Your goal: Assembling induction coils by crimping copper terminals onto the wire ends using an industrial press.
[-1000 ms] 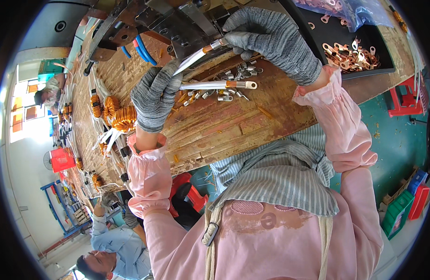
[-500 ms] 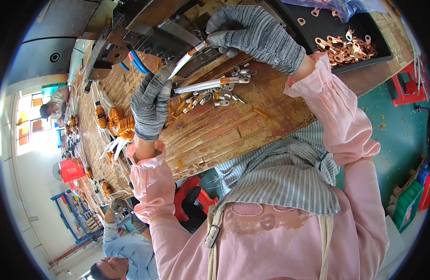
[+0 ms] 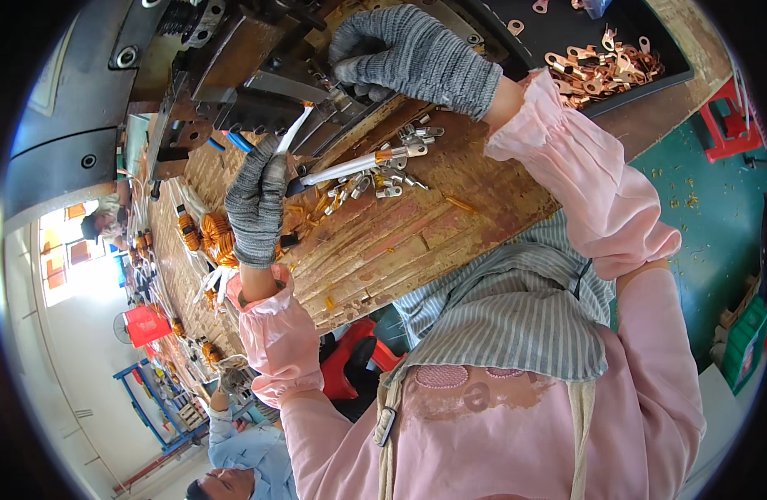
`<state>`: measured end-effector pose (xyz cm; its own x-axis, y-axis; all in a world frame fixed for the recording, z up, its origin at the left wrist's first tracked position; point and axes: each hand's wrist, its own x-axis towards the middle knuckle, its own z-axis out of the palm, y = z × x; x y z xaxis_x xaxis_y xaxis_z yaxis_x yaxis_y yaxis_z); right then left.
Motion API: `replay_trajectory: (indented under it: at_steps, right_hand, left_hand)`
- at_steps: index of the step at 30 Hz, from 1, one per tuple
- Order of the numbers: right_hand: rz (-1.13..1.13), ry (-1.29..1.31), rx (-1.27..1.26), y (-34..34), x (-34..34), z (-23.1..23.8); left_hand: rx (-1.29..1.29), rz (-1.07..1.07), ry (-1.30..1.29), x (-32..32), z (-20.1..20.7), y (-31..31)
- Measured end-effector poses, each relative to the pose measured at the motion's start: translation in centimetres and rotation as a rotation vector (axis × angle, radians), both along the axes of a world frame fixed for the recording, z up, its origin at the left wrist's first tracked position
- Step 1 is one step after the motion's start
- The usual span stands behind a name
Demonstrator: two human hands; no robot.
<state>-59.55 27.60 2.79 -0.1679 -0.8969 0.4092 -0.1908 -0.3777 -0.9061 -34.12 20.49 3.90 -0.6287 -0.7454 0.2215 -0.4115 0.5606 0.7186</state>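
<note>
Lighting: bright; window point(image 3: 72, 252), far left, partly blown out | Desk point(image 3: 437, 237): well lit, grain crisp | Machine point(image 3: 233, 71): shadowed, metal glints | Lens: fisheye, edges bowed, black surround, blue fringe left

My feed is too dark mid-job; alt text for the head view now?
The gloved left hand holds a white cable, copper-coloured tip toward a dark metal machine, beside which is the gloved right hand, anything in it hidden. A lug-tipped cable extends near loose silver lugs on a wooden bench; copper lugs lie in a black tray upper right.
</note>
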Motion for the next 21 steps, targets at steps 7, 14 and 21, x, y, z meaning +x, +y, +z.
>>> replay_trajectory:
  at_steps: [7, 14, 21]
  right_hand:
    - [-0.004, 0.004, 0.025, 0.1, -0.6, 0.0]
    - [-0.032, 0.054, -0.001, 0.5, -0.7, 0.1]
    - [-0.273, 0.114, -0.097, 4.3, -3.0, 0.6]
  left_hand:
    - [-0.082, 0.047, -0.037, -0.1, 0.2, 0.3]
    - [-0.048, 0.082, -0.005, 0.0, -0.1, 0.3]
    - [-0.071, 0.057, -0.014, -0.1, -0.1, 0.1]
